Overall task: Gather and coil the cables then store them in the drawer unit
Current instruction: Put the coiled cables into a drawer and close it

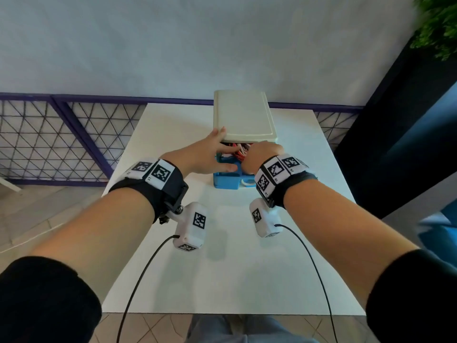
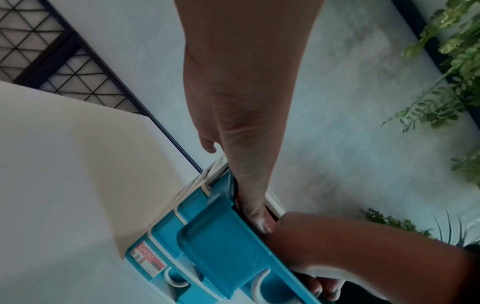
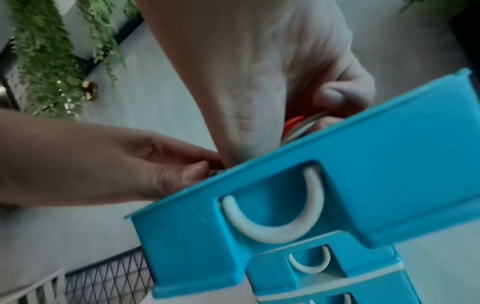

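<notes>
1. Table first: the white rectangular table (image 1: 173, 268) lies below both wrists, and no loose cable shows on its bare top in the head view, so the gathering part looks finished as far as these views reach.

2. Drawer unit next: the small plastic drawer unit with a cream lid and blue drawers (image 1: 243, 115) stands just beyond the fingertips of both hands. Its top blue plastic drawer with a white curved handle (image 3: 324, 197) is pulled out toward the person; the drawer beneath it appears closed.

3. Left hand (image 1: 207, 154): fingers straight and spread, their tips reaching to the lid's near edge and the mouth of the open drawer, thumb along the drawer's left side. It seems to steady or press rather than grip anything.

4. Right hand (image 1: 262, 154): fingers bent down into the drawer and curled round the bundle, as the right wrist view shows.

5. Cables last: the coiled bundle of red and white cables (image 3: 298, 125) sits under the right fingers, inside the open drawer and partly hidden by its front wall. Coiling appears done.

6. What is left, in my judgement: let go of the bundle, tuck any loops that ride above the rim, draw both hands clear, and push the drawer shut. A loop caught at the rim could jam the closing.
</notes>
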